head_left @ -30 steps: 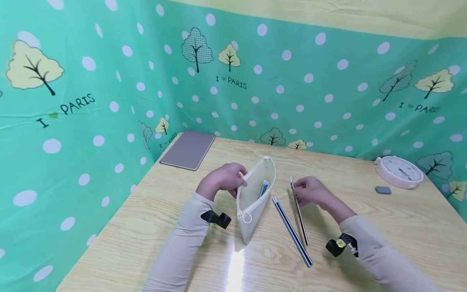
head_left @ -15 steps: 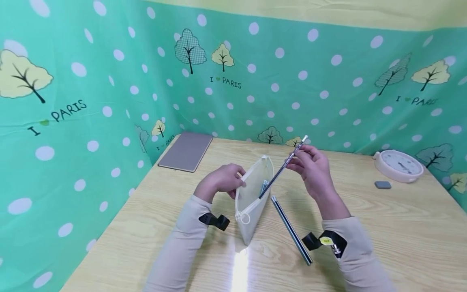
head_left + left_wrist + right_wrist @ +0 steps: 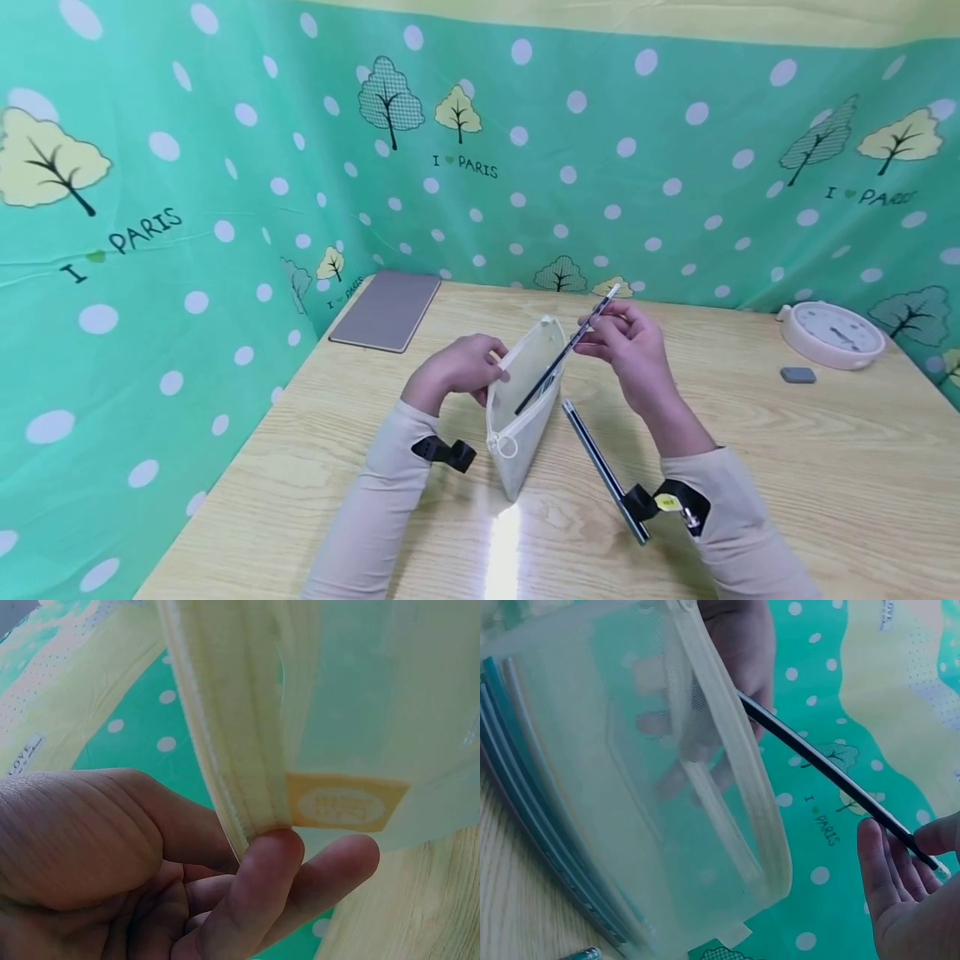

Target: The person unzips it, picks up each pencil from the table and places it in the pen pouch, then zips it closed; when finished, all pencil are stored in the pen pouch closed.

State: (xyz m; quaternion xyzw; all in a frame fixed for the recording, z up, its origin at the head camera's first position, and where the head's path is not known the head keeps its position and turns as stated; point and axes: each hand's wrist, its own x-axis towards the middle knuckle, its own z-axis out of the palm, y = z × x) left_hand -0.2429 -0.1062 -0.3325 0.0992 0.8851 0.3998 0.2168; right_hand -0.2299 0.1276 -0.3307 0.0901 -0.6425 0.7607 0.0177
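Note:
A translucent cream zip pouch [image 3: 527, 450] stands tilted on the table with its mouth open. My left hand [image 3: 459, 368] pinches its left rim between thumb and fingers, and an orange label [image 3: 346, 804] shows near them in the left wrist view. My right hand [image 3: 633, 352] pinches a dark pencil [image 3: 551, 370] near its white end. That pencil slants down through the pouch mouth. Several pencils [image 3: 536, 802] lie inside, seen through the pouch wall in the right wrist view. More striped pencils [image 3: 596, 460] lie together on the table right of the pouch, partly behind the right wrist camera.
A grey notebook [image 3: 386, 311] lies at the back left of the wooden table [image 3: 300, 467]. At the back right are a pink round clock [image 3: 832, 335] and a small grey block [image 3: 797, 375]. A green dotted curtain [image 3: 247, 200] encloses the back and left.
My right hand has lifted the pencil off the table, swung it left over the pouch, and lowered its end deeper into the mouth. My left hand keeps its hold on the rim.

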